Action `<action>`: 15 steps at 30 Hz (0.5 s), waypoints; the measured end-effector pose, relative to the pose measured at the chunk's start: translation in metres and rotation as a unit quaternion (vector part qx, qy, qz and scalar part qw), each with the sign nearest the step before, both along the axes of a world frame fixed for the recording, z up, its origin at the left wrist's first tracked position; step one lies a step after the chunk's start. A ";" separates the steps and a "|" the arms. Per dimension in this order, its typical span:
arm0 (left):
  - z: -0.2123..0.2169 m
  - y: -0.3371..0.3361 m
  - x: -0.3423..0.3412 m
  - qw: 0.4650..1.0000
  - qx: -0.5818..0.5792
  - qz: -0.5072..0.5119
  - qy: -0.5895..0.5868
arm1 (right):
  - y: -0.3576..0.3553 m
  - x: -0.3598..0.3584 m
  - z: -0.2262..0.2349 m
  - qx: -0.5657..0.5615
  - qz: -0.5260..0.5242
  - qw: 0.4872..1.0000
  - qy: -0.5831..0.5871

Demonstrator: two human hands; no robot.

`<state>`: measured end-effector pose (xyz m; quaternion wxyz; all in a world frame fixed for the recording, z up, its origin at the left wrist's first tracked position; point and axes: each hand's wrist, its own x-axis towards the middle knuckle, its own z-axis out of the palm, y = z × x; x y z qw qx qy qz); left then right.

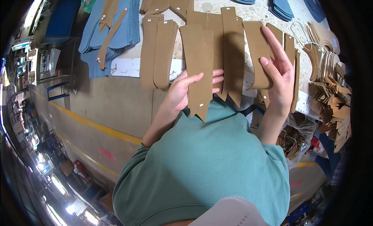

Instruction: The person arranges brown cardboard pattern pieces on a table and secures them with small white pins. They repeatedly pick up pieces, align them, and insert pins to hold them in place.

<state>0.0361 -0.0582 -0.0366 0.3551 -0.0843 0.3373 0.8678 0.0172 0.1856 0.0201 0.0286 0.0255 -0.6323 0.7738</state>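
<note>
Closest below the lens, a teal shirt fills the lower frame. Above it, the left hand pinches a tan pointed strip, thumb in front and fingers behind, its long axis running away from the body with the tip toward the chest. Just to the right, the right hand rests spread on another tan strip lying on the table, nearer the row of stacked pieces.
</note>
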 end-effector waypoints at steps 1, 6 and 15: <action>-0.002 0.000 0.000 0.999 0.038 0.011 0.002 | -0.007 0.000 0.000 -0.019 0.001 1.000 0.010; -0.004 -0.002 0.000 0.990 0.090 0.057 -0.090 | -0.038 0.011 -0.024 -0.089 0.061 0.994 -0.021; 0.037 -0.028 -0.005 0.959 -0.210 0.121 0.147 | -0.052 0.030 -0.050 0.220 0.100 0.968 -0.063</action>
